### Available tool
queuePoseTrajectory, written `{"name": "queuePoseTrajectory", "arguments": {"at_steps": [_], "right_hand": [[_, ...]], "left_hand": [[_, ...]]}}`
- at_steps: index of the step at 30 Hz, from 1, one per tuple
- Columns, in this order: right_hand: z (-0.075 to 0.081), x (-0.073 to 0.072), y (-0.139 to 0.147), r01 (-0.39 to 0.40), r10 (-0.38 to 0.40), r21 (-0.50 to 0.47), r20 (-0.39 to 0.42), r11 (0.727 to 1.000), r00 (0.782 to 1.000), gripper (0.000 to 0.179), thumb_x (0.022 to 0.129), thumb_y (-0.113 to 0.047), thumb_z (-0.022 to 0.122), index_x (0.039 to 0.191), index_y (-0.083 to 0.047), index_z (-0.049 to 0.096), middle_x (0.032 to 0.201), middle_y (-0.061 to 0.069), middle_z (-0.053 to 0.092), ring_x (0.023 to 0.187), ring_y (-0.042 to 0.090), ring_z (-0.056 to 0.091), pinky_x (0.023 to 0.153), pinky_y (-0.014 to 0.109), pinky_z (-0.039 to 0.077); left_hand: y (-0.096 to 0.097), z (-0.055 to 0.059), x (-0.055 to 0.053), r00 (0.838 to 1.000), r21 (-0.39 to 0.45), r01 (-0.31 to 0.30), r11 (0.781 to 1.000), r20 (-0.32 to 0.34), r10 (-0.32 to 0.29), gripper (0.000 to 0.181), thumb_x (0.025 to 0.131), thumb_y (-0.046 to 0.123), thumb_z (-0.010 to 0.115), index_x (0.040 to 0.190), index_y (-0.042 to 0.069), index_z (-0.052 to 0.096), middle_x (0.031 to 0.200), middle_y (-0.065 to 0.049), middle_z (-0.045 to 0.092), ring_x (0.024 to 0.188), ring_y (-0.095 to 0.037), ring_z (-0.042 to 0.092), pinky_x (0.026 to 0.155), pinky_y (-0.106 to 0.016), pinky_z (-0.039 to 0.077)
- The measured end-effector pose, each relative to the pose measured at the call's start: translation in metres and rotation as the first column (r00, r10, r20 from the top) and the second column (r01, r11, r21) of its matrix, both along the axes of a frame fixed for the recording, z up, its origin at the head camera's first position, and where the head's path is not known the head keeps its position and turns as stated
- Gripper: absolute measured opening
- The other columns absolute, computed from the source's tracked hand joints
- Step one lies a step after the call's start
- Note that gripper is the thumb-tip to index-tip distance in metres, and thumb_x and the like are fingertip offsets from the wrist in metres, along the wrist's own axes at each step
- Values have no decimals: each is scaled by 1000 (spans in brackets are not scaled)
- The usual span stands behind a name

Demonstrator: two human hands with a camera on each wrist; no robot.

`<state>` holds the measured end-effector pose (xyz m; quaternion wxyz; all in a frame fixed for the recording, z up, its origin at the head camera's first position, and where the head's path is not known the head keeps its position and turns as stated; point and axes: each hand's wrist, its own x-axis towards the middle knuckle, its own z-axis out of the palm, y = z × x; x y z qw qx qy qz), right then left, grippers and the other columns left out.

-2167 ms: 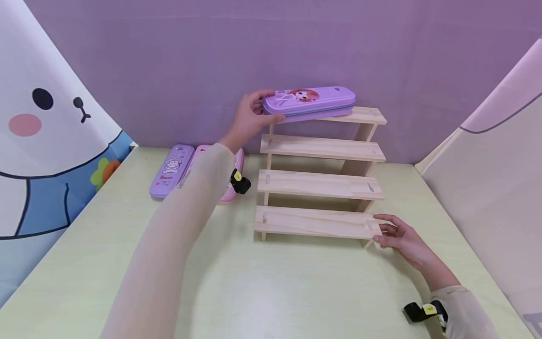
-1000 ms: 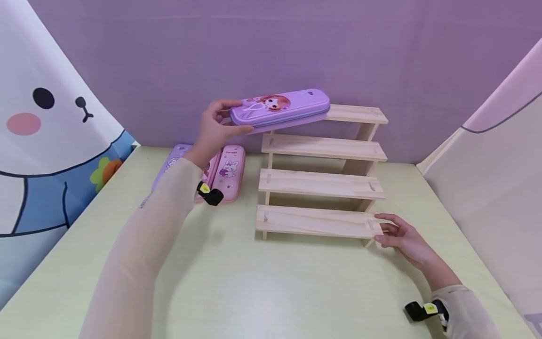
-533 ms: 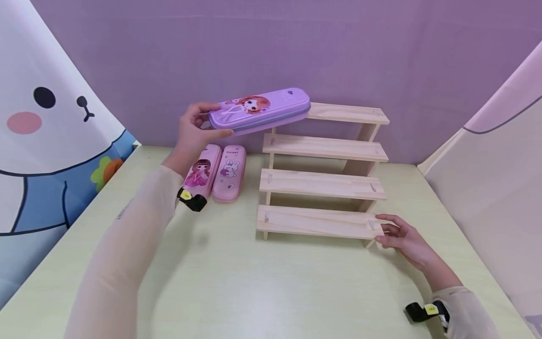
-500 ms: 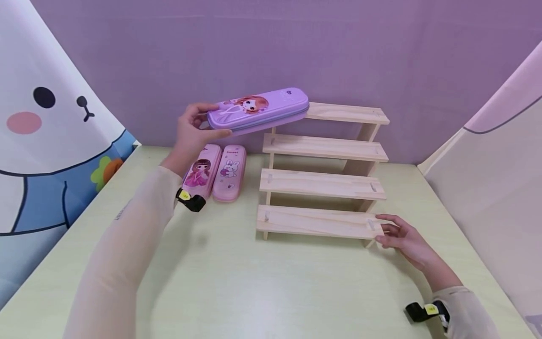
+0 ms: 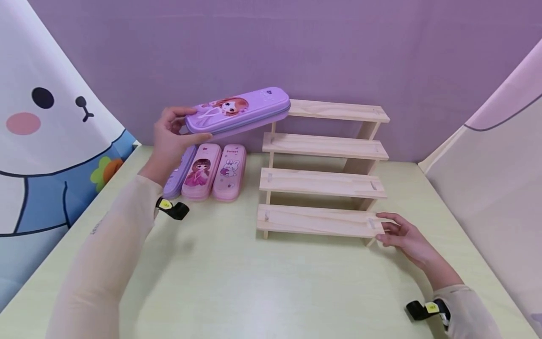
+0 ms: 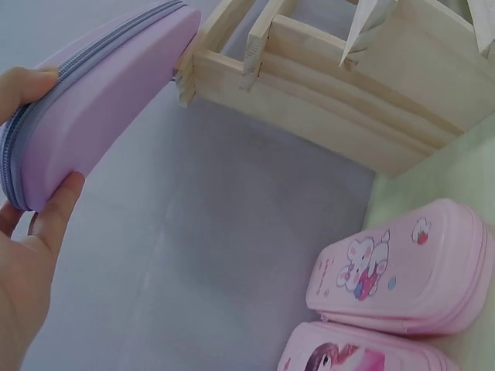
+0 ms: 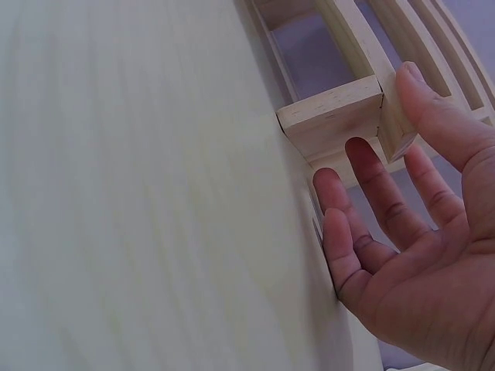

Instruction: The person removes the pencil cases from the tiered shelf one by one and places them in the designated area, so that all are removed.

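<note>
A lilac zippered pencil case with a doll picture hangs in the air, its right end level with the upper left of the wooden step rack. My left hand grips the case's left end, thumb in front and fingers behind. In the left wrist view the pencil case is seen from its zippered side. My right hand holds the right end of the rack's lowest board between thumb and fingers. The right wrist view has that hand with its thumb on the board and its other fingers loosely bent below.
Three pencil cases lie side by side at the back left: a purple one partly behind my left arm, a pink doll one and a pink rabbit one. A purple cloth wall stands behind the rack.
My left hand has carried the lilac pencil case leftward and slightly towards me, off from above the rack's top board, tilting it more. My right hand stays at the rack's lowest board.
</note>
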<state>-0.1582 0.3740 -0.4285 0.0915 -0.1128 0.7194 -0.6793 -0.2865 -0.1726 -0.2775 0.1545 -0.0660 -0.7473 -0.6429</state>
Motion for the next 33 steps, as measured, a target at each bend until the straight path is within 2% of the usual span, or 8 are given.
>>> {"name": "queuePoseTrajectory", "arguments": {"at_steps": [6,13,17,25,33], "right_hand": [[0,0,0,1,-1,-4,0,1000,1000,47,90,1,71,126,-26,60,106,-4,69,93,11,61,70,25,56],[0,0,1,10,-10,11,8,1000,1000,48,91,3,68,126,-28,60,106,-5,68,93,10,62,70,25,56],[0,1,1,12,-12,16,9,1000,1000,48,92,5,66,126,-28,60,106,-5,68,93,10,61,70,24,56],[0,1,1,11,-11,19,13,1000,1000,49,93,8,63,126,-28,60,106,-6,68,92,9,62,70,24,56],[2,1,0,10,-10,15,17,1000,1000,48,91,2,69,127,-27,60,107,-6,68,94,11,61,71,25,56]], "left_hand": [[-13,-1,9,1000,67,-14,998,9,13,55,78,20,87,127,23,62,136,4,45,122,-16,43,93,-20,49],[-25,-4,15,997,56,-75,996,26,73,53,78,22,86,127,24,63,134,5,46,121,-15,44,89,-17,50],[-31,-6,18,997,107,-72,992,24,70,52,77,18,87,124,22,64,131,5,47,119,-14,45,86,-15,50],[-46,-13,20,999,196,-38,980,-23,44,49,76,9,86,120,17,66,128,4,46,116,-15,45,82,-13,50],[-59,-20,23,995,229,-93,969,0,96,50,75,9,87,119,16,65,127,4,47,116,-14,45,81,-12,51]]}}
